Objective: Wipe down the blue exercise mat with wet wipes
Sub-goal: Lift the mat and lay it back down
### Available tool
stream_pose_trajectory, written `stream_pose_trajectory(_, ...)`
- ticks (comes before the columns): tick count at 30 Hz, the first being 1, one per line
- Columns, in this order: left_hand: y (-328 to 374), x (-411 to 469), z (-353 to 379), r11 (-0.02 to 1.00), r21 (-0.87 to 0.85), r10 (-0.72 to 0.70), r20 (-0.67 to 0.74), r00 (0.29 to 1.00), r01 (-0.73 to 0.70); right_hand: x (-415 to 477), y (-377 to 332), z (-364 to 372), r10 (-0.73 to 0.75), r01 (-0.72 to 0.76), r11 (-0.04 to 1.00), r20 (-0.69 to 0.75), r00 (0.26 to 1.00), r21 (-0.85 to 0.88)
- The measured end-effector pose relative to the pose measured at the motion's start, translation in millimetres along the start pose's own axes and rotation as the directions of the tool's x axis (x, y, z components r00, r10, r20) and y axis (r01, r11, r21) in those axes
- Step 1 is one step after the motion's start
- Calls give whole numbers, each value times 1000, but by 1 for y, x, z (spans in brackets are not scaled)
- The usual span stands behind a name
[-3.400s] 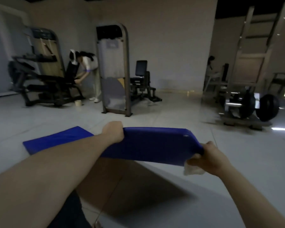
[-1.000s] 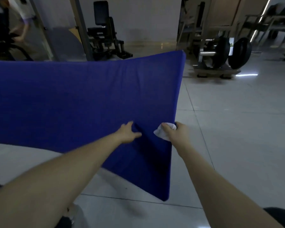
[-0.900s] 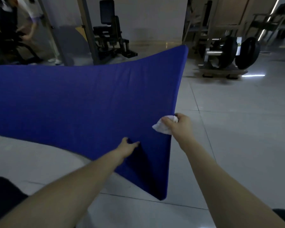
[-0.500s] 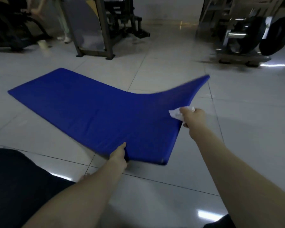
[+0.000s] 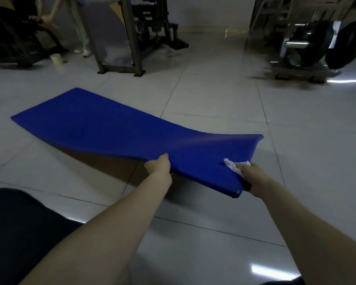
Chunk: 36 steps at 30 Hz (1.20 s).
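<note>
The blue exercise mat (image 5: 103, 130) stretches across the tiled floor, its far left end lying flat and its near right end lifted off the tiles. My left hand (image 5: 159, 166) grips the mat's near long edge from below. My right hand (image 5: 250, 175) pinches the near right corner, with a crumpled white wet wipe (image 5: 233, 166) pressed between its fingers and the mat's top. A dark shadow lies under the raised part.
A weight machine frame (image 5: 119, 38) stands behind the mat, and a barbell rack with black plates (image 5: 317, 44) at the back right. Another person (image 5: 56, 15) works at a machine at the far left, near a small cup (image 5: 56, 58). My dark-clothed knee (image 5: 19, 223) is at lower left.
The mat has come down from an upright, flipped-over position and now mostly lies on the floor. Both hands have lowered with it and still hold its near end, the right corner less raised.
</note>
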<state>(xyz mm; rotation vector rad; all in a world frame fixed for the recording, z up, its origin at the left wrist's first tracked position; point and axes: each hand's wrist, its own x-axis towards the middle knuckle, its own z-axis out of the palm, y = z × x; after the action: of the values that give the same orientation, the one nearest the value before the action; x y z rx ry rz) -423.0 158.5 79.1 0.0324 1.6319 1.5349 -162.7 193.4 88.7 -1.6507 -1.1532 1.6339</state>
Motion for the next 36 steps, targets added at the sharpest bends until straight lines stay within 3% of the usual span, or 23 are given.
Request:
stream_pose_trajectory(11, -50, 4, -30, 997, 73, -25, -182, 983, 38, 14, 25, 21, 163, -162, 984, 1, 987, -78)
stream_pose_trajectory(20, -100, 107, -122, 939, 78, -286, -361, 888, 334, 50, 86, 113, 272, -250, 943, 76, 959, -222)
stream_pose_trajectory(24, -119, 111, -133, 865, 108, -456, -239, 857, 490, 66, 118, 140, 299, -270, 939, 114, 947, -214)
stream_pose_trajectory(28, -143, 125, -135, 809, 253, -459, -295, 838, 531, 73, 132, 147, 336, -287, 877, 64, 940, -387)
stream_pose_trajectory(33, -137, 108, -113, 662, 595, -222, -425, 878, 455, 68, 138, 118, 387, -292, 789, 69, 919, -540)
stream_pose_trajectory(34, -130, 100, -102, 649, 647, -195, -369, 909, 401, 66, 131, 110, 385, -274, 765, 73, 920, -583)
stream_pose_trajectory(36, -111, 86, -73, 726, 637, -221, -142, 965, 260, 61, 110, 96, 328, -240, 786, 55, 943, -570)
